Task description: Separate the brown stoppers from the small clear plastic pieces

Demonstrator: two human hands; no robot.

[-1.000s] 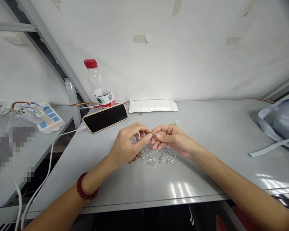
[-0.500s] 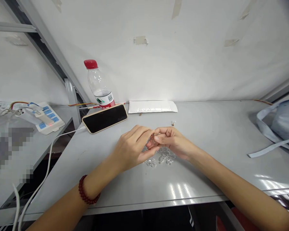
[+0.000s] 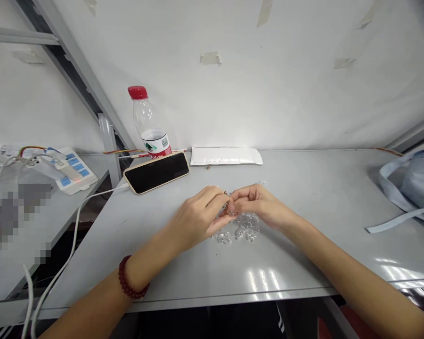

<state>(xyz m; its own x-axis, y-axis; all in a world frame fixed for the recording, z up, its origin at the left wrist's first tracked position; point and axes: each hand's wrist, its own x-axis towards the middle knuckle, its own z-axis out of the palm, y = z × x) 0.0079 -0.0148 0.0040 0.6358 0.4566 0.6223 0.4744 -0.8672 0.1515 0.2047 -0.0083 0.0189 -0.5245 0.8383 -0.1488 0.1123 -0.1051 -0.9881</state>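
My left hand (image 3: 201, 214) is curled over the grey table (image 3: 155, 278), its fingers closed around something small and partly clear that I cannot make out. Fingertips of my right hand (image 3: 256, 203) pinch at the same spot, touching the left fingers; what they hold is too small to name. Just below both hands lie clear plastic pieces (image 3: 247, 228), with a smaller cluster of clear pieces (image 3: 222, 237) to their left. A red bead bracelet (image 3: 132, 282) circles my left wrist.
Behind my hands are a phone (image 3: 157, 173) with a white cable, a red-capped bottle (image 3: 151, 127) and a white padded packet (image 3: 226, 156). A power strip (image 3: 76, 172) sits at the left, a light blue fabric bag (image 3: 417, 183) at the right.
The view has shifted slightly. My fingertips have changed their grip, and a small brownish tip now shows between them. My right hand's fingers are bunched closer against the left.
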